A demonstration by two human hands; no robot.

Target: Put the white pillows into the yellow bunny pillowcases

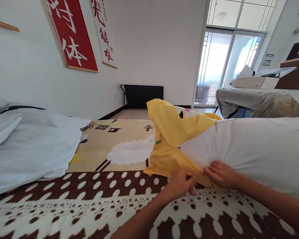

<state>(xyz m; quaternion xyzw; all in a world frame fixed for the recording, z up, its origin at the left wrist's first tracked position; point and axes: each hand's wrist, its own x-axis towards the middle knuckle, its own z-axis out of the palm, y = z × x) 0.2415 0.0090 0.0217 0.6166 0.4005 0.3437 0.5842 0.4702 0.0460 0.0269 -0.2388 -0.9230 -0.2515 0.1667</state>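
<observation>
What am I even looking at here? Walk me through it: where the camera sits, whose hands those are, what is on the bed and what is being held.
There is one picture, taken by a camera worn on a person's head, looking forward and down, so the two bare arms coming in from the bottom are that person's own. No machine is involved.

The left hand and the right hand meet at the lower edge of a yellow fabric pillowcase, pinching its open end. The pillowcase is part-way over the end of a long white pillow that lies across the bed.

Under them is a brown and white spotted fleece blanket, and beyond it a beige bedsheet printed with sheep and houses. A crumpled white duvet lies on the left. Red hanging banners with white characters are on the wall.
</observation>
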